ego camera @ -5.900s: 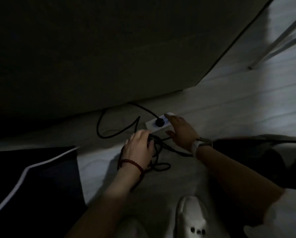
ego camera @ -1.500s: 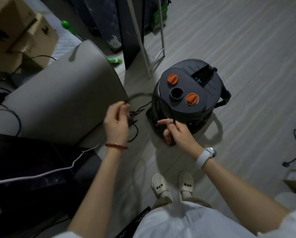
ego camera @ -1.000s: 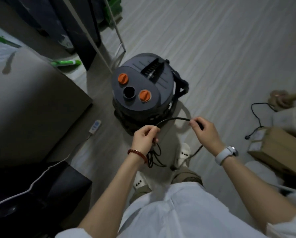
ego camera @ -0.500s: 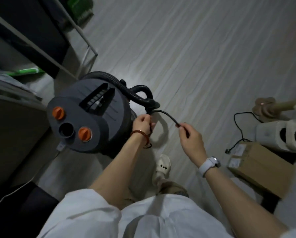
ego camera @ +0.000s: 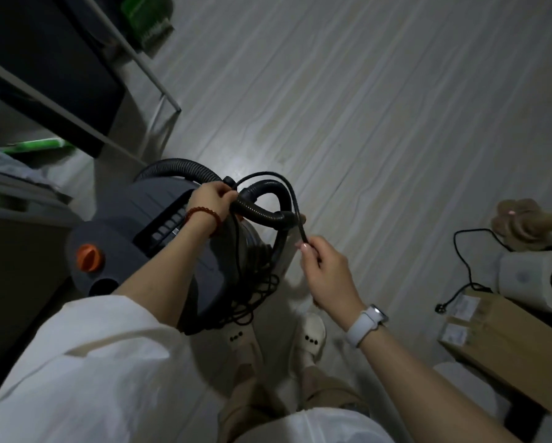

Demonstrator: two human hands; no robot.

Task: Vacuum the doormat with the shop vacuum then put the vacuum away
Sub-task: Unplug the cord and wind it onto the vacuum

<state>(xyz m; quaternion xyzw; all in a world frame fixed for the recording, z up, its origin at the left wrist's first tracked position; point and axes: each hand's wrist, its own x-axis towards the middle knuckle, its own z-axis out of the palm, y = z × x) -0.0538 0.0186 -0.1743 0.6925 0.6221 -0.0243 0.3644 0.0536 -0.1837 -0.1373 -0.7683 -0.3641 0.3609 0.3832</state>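
Note:
The dark grey shop vacuum (ego camera: 159, 225) with orange knobs stands on the pale floor at my left, its ribbed black hose (ego camera: 261, 214) looped over its far side. My left hand (ego camera: 212, 199) grips the black power cord (ego camera: 268, 176) against the hose by the lid's edge. My right hand (ego camera: 324, 273) pinches the same cord further along, a loop arching between the two hands. More cord hangs in coils (ego camera: 255, 289) down the vacuum's side. No doormat is in view.
A white metal rack (ego camera: 146, 78) and dark panel stand at the upper left. At the right lie a cardboard box (ego camera: 498, 350), a white roll (ego camera: 537, 279) and another black cable (ego camera: 460, 266). My feet in white shoes (ego camera: 309, 337) are beside the vacuum.
My left hand has moved up onto the hose with the cord. The loop between my hands has grown wider and my right hand has drawn the cord towards me.

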